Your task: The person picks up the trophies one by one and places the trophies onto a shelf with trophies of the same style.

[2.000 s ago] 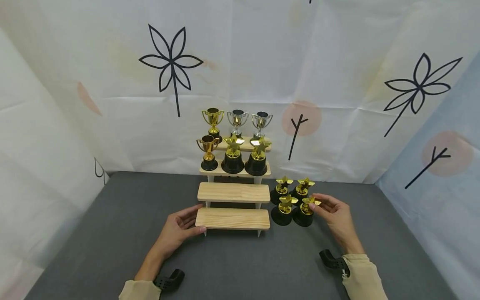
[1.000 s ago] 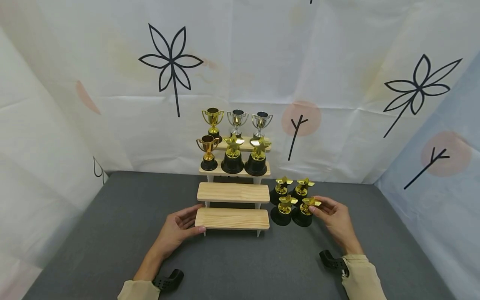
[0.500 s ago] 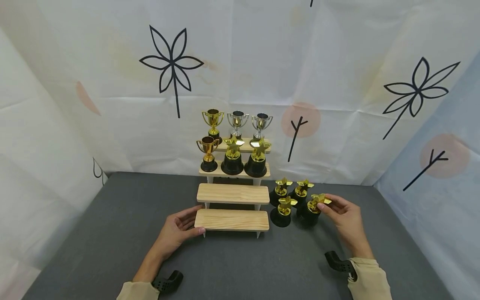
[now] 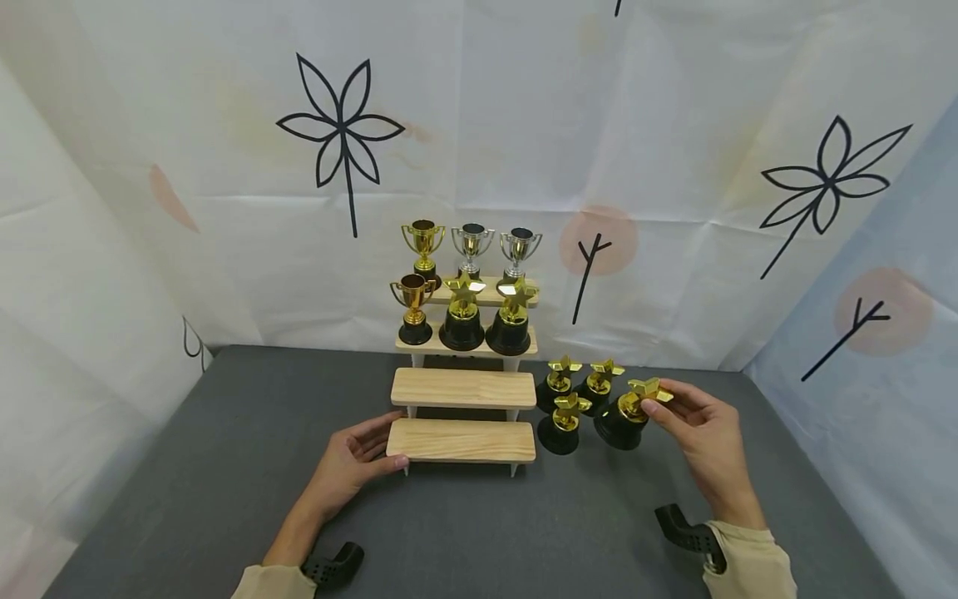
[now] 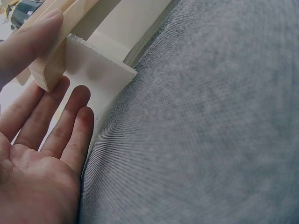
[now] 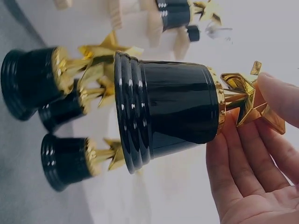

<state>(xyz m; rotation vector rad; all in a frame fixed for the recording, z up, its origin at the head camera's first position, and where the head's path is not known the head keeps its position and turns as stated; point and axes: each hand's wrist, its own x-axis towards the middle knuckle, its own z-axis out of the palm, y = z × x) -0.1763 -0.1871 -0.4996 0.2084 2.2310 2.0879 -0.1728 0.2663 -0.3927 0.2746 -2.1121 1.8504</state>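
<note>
My right hand (image 4: 707,428) pinches the gold star top of a star trophy (image 4: 621,428) between thumb and fingers. Its black base leans to the left in the head view; the right wrist view shows the whole ribbed base (image 6: 173,102) off the tabletop. Three similar star trophies (image 4: 560,433) stand just left of it. My left hand (image 4: 350,462) holds the left end of the bottom step of a wooden tiered display stand (image 4: 460,439). In the left wrist view the thumb (image 5: 32,44) lies along the board's edge, with the fingers on the other side of its end.
On the stand's top step are a gold cup trophy (image 4: 423,237) and two silver ones (image 4: 473,240). One step lower stand a bronze-coloured cup trophy (image 4: 413,291) and two star trophies (image 4: 461,329). The dark grey table (image 4: 479,532) ends at a patterned cloth backdrop (image 4: 224,249).
My right hand has lifted the front right star trophy out of its group, moving it right and tilting it. My left hand stays at the stand.
</note>
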